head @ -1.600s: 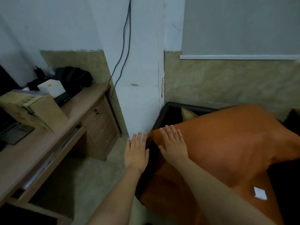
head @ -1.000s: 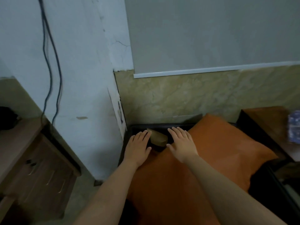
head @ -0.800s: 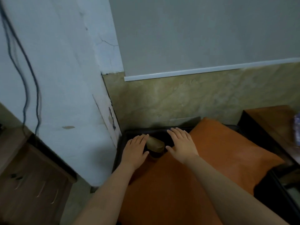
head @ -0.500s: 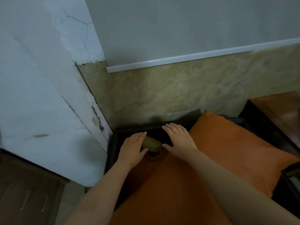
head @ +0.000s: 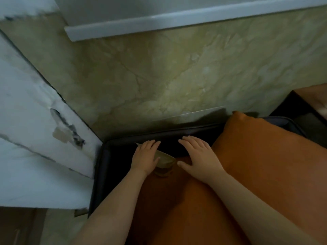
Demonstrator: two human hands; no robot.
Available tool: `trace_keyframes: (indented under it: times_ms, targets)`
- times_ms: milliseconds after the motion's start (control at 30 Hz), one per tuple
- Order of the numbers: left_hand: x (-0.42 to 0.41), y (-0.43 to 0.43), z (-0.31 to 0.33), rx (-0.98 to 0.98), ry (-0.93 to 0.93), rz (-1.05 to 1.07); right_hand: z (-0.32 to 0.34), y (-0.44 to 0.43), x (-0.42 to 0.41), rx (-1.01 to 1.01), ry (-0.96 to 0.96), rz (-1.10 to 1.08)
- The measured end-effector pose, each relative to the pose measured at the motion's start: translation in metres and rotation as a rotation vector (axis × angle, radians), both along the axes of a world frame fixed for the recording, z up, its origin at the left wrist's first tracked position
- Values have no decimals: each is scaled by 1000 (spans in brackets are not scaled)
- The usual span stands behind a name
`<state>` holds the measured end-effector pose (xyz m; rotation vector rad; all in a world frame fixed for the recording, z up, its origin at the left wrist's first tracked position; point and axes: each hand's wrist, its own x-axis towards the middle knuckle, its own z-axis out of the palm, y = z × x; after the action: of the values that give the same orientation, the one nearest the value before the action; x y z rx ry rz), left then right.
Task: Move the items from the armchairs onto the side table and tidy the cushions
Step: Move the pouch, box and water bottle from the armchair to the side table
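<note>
Both forearms are seen extended forward and downward from the lower edge of the head view, converging on the rear left corner of a dark armchair [head: 104, 161].

Left hand [head: 145, 157]: held palm down, wrist straight. The fingers [head: 150, 145] are straight and held close together, and are laid over the left end of a tan object [head: 165, 159]. The thumb lies against that object's near edge. No curl around it is observed.

Right hand [head: 199, 156]: held palm down, fingers straight and slightly fanned, pointing toward the chair back. The thumb [head: 182, 164] is stretched out sideways toward the tan object. Contact between thumb and object cannot be determined. The heel of the hand is placed on the orange cushion [head: 261, 165].

Tan object: located between the two hands, wedged at the back of the seat just beyond the cushion's far edge. Its nature cannot be established.

Orange cushion: laid across the seat, one corner raised toward the marbled wall panel [head: 159, 76].

A brown side table [head: 313, 96] is noted to the right of the armchair, and a white pillar [head: 31, 147] to its left.
</note>
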<state>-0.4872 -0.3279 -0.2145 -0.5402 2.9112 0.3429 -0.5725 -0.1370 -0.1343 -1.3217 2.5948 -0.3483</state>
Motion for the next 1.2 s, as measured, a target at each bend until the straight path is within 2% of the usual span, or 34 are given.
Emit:
trace_keyframes:
  times_ms: [133,233,433,533,767,1067,1200]
  targets:
    - [-18,-8,-31,-34,-78,-45,-16,5,2,-25,-23,-30]
    - [-18,-9,-43,-57,-5,-3,-20,2,-2,-61,-37,-51]
    - [5,-15,-23,113,41,90,-20,0,-1,-97,-56,-64]
    - [24,-18,6,188,133,167,-10,1,1,-109,-40,-54]
    - [52,-21,93,245,218,148,43,6,12,-64,64,-30]
    - [46,16,250,41,281,-114,146,68,38,-6,254,-173]
    - [42,56,308,-147,380,-183,188,120,61,-31,326,-245]
